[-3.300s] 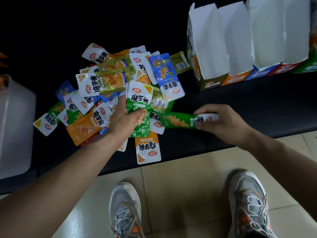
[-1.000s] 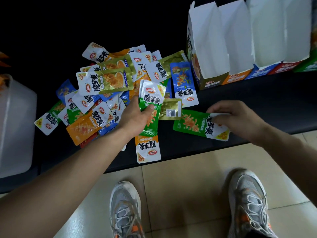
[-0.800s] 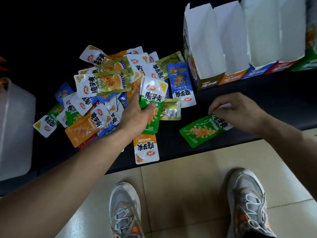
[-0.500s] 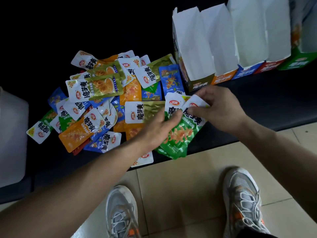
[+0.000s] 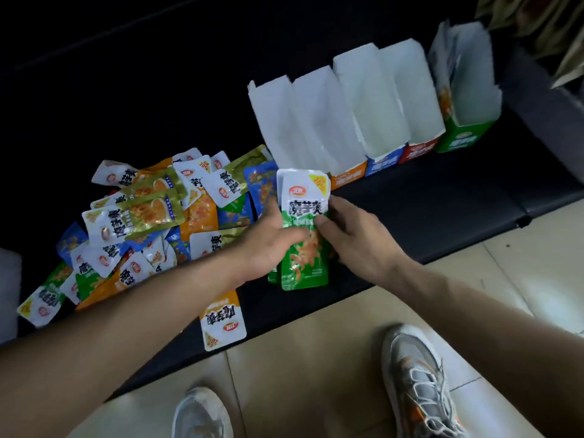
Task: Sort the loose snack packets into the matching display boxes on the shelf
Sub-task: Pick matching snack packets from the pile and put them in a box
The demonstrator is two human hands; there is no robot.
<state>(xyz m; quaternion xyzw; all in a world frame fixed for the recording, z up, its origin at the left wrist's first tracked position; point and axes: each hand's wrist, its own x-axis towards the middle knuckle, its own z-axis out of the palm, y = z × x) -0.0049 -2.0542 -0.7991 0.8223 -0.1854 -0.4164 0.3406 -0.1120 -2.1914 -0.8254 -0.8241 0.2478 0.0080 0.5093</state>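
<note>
Both my hands hold a small stack of green snack packets [image 5: 305,216] upright above the black shelf [image 5: 442,210]. My left hand [image 5: 268,245] grips the stack's left side and my right hand [image 5: 357,235] pinches its right side. A heap of loose packets [image 5: 142,222] in gold, orange, blue and green lies to the left. A row of open display boxes stands behind: olive [image 5: 275,121], orange [image 5: 347,177], blue [image 5: 384,161], red [image 5: 418,151] and green [image 5: 463,139] at the far right.
One orange packet [image 5: 222,320] hangs over the shelf's front edge. A pale translucent container [image 5: 9,289] sits at the far left. My two shoes [image 5: 417,380] stand on the beige tiled floor below the shelf.
My right hand brought its green packet left onto the green one in my left hand. Both hands now hold them as one upright stack. The view shifted right, showing the green box.
</note>
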